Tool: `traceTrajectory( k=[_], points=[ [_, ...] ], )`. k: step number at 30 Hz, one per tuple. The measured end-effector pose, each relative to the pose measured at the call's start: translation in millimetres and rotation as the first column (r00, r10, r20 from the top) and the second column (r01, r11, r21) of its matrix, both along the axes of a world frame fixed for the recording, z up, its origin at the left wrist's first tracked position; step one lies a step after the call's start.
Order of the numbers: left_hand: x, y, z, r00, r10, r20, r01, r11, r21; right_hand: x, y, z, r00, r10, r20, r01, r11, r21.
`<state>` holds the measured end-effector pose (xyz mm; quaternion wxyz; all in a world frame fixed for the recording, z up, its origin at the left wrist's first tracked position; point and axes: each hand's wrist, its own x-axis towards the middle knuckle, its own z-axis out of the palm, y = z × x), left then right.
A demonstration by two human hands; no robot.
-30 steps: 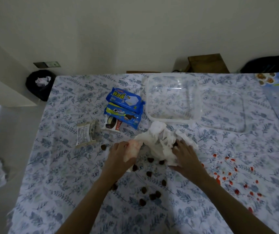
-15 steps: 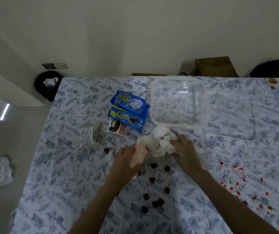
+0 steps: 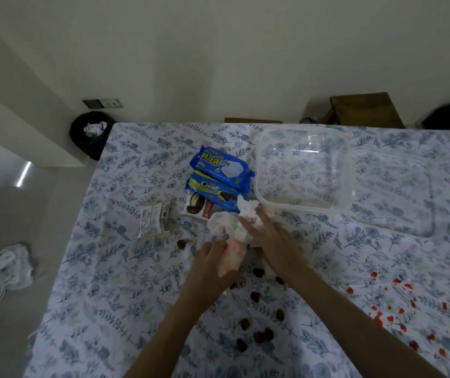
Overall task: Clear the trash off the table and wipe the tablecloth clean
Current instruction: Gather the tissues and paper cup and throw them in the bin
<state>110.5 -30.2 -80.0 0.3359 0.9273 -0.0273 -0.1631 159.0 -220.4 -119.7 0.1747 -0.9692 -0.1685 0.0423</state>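
From the head camera, a tabletop under a blue-and-white floral tablecloth [image 3: 115, 268] fills most of the view, with a pale wall behind and grey floor to the left. Beyond the far left corner of the cloth a black bin [image 3: 89, 133] stands on the floor with white paper in it, and a white bag [image 3: 3, 266] lies on the floor well left of the hands.

Just beyond the hands lie three snack packets: a blue wafer pack [image 3: 222, 167], a blue-and-yellow cream biscuit pack [image 3: 213, 189] overlapping it, and a white chocolate-pie wrapper [image 3: 199, 208]. To the left of the hands sits a torn beige wrapper [image 3: 154, 222]. Beyond and to the right stands a clear plastic container [image 3: 303, 170], its clear lid [image 3: 392, 192] flat beside it. Dark brown crumbs [image 3: 259, 334] are scattered near and under the forearms, one more [image 3: 181, 243] just left of the left hand. Red spots [image 3: 398, 312] stain the cloth well to the right.

The left hand [image 3: 218, 264] is curled closed around a pinkish-stained end of crumpled white tissue [image 3: 234, 222]. The right hand [image 3: 270, 236] lies spread on the tissue wad, fingers pressing it to the cloth; its grip is loose and flat, bunching rather than clasping. The tissue touches the biscuit pack's near edge.
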Motion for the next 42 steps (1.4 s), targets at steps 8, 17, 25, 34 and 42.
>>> traceTrajectory(
  k=[8, 17, 25, 34, 42],
  points=[
    [-3.2, 21.3, -1.6, 0.994, 0.087, -0.064, -0.087, 0.996, 0.002, 27.3, 14.5, -3.7, 0.998, 0.051, -0.031, -0.057, 0.968, -0.243],
    [-6.6, 13.8, 2.9, 0.920, 0.296, -0.256, -0.348, 0.918, -0.188, -15.3, -10.2, -2.8, 0.951, -0.187, -0.246, 0.232, 0.958, 0.167],
    [-12.4, -1.6, 15.0, 0.904, 0.293, -0.311, -0.379, 0.887, -0.263, -33.2, -31.0, 10.8, 0.889, -0.335, -0.314, 0.413, 0.881, 0.232],
    [-25.5, -2.4, 17.2, 0.898, 0.307, -0.315, -0.398, 0.872, -0.284, -25.3, -48.6, 23.7, 0.771, -0.276, -0.573, 0.384, 0.920, 0.075],
    [-28.1, -6.8, 14.9, 0.885, 0.309, -0.348, -0.414, 0.864, -0.286, -34.4, -51.5, 8.4, 0.935, -0.297, -0.192, 0.249, 0.938, -0.240]
  ],
)
